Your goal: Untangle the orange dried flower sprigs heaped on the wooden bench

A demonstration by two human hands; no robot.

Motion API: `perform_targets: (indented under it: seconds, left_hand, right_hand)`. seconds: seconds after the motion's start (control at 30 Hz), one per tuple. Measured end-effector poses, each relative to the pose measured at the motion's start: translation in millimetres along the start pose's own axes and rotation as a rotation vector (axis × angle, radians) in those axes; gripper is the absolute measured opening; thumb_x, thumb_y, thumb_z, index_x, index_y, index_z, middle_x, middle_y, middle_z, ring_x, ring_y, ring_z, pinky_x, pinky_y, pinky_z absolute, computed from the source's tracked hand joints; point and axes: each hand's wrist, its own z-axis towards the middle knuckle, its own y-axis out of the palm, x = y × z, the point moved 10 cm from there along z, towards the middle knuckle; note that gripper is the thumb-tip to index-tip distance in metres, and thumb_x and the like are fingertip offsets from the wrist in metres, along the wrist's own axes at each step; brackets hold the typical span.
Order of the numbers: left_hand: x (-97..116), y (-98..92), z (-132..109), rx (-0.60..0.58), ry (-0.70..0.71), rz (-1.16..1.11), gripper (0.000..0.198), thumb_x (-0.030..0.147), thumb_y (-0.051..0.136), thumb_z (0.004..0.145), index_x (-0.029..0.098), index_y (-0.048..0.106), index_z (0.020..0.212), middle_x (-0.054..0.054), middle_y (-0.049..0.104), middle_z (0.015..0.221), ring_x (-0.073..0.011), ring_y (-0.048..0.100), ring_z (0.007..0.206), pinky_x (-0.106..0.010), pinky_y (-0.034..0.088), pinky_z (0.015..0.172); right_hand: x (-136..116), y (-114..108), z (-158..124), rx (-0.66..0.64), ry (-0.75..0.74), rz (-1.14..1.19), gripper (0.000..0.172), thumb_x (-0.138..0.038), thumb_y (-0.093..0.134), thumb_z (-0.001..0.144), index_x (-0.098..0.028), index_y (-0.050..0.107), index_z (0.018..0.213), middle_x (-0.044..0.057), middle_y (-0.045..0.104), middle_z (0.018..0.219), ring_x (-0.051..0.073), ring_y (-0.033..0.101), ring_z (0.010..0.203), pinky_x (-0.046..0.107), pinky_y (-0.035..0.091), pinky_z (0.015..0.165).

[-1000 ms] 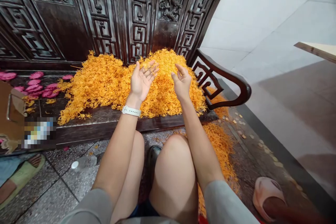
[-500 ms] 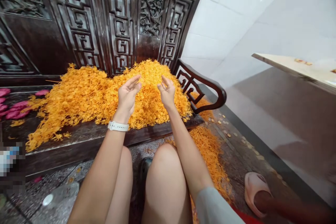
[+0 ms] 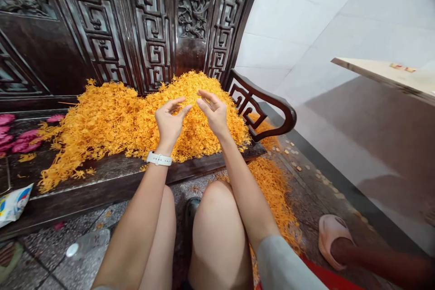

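Note:
A big heap of orange-yellow plastic flower-like pieces [image 3: 112,118] covers much of the dark wooden bench seat. Over the right part of this heap, my left hand [image 3: 170,122] is raised with its thumb and index finger curved and their tips apart. My right hand [image 3: 215,113] faces it a short gap away, also with thumb and index finger parted. Nothing can be made out in either hand against the orange background. A white watch band [image 3: 159,158] circles my left wrist.
Pink flower pieces [image 3: 25,140] and a white-and-blue packet [image 3: 15,204] lie on the bench at left. A clear bottle [image 3: 88,242] is on the floor. More orange strands [image 3: 272,195] spread beside the curved armrest [image 3: 288,118]. Someone's slippered foot [image 3: 335,238] is at right.
My two hands have come closer together over the heap, and their fingers are more curved. The view has shifted slightly, bringing the packet at left more into sight.

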Motion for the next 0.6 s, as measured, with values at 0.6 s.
perform_targets:
  seconds: [0.6]
  left_hand:
    - [25.4,-7.4,8.8,-0.118,-0.024,0.115,0.017,0.013,0.074,0.084,0.022,0.073,0.070,-0.004,0.071,0.075,-0.0199,0.061,0.078,-0.040,0.049,0.086]
  right_hand:
    - [56.2,-81.7,7.3,0.487,0.017,-0.286,0.020,-0.039,0.070,0.088,-0.023,0.059,0.082,0.006,0.066,0.086,0.023,0.069,0.086,0.046,0.060,0.090]
